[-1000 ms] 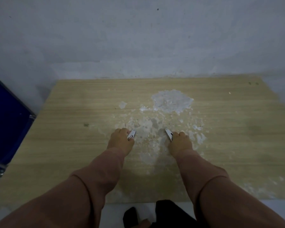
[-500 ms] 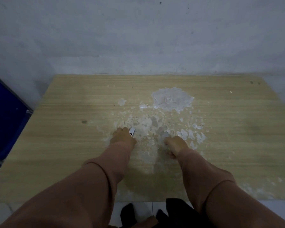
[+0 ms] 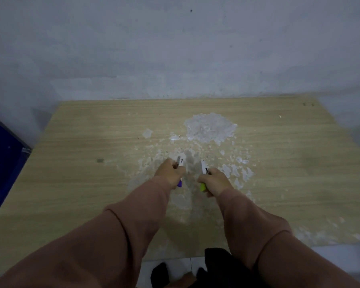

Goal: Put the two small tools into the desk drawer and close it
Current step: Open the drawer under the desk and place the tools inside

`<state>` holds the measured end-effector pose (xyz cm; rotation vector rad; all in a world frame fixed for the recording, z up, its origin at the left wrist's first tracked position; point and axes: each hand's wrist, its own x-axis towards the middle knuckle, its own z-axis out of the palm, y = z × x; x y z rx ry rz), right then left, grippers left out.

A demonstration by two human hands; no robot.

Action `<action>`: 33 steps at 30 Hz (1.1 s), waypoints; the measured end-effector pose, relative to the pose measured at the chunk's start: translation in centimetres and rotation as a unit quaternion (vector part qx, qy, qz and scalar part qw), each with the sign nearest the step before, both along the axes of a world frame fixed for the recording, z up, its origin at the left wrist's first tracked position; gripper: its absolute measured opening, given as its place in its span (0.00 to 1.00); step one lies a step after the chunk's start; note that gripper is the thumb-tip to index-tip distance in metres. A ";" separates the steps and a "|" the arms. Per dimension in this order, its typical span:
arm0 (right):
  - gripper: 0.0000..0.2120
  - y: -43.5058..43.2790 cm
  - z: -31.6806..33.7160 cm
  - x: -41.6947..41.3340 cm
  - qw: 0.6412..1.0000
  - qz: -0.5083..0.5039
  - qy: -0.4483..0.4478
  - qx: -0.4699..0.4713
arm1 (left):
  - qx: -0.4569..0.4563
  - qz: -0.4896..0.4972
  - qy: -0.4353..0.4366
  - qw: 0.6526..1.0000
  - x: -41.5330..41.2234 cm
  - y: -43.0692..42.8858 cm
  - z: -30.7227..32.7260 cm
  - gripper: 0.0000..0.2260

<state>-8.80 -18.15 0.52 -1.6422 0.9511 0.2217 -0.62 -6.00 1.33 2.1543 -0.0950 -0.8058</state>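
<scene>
My left hand [image 3: 169, 172] is closed around a small tool with a white head and a purple end [image 3: 180, 184]. My right hand [image 3: 215, 179] grips a second small tool, white at the top with a yellow-green end [image 3: 202, 187]. Both hands hover side by side over the middle of the wooden desk [image 3: 92, 163], the tools' white tips pointing away from me. No drawer shows in this view; the desk's front edge lies below my forearms.
White flaky patches [image 3: 210, 127] cover the desk's centre. A grey wall [image 3: 175, 48] stands behind the desk. A blue chair [image 3: 2, 163] sits at the left edge. Dark clothing and a foot [image 3: 216, 267] show below the desk's near edge.
Both hands have lifted and turned slightly, so the tools' coloured ends show under my fists. The view has tilted down a little.
</scene>
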 end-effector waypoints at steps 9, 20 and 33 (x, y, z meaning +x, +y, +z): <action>0.06 -1.9 3.5 -2.7 0.973 -0.161 -0.148 0.077 | -0.142 -0.055 0.010 0.988 -2.9 -4.0 5.0 0.06; 0.05 -5.5 2.9 -12.4 0.931 -0.316 -0.171 0.057 | -0.123 -0.166 0.081 0.975 -10.3 -10.6 4.0 0.07; 0.06 -11.7 -3.5 -26.1 0.868 -0.482 -0.100 0.072 | -0.055 -0.177 0.216 0.959 -23.5 -18.7 -2.5 0.03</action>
